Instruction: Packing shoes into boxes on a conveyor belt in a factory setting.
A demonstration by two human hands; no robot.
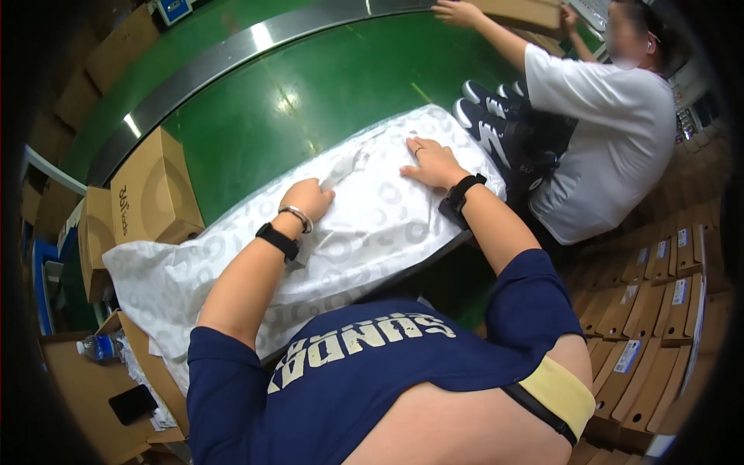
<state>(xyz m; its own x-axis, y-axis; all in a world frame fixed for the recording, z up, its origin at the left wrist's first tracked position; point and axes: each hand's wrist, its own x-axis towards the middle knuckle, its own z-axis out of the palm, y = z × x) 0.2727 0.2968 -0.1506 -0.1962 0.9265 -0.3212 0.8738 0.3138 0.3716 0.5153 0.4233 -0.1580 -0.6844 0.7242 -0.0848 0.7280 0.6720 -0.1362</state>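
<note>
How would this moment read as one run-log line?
left hand: curled on patterned white sheet; right hand: spread on same sheet; black shoes: near sheet's right end; brown carton: near sheet's left end

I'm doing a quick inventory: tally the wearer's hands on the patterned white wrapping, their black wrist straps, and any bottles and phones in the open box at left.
Left hand and right hand on white wrapping: 2
Black wrist straps: 2
Bottle in open box: 1
Phone there: 1
Total: 6
</note>
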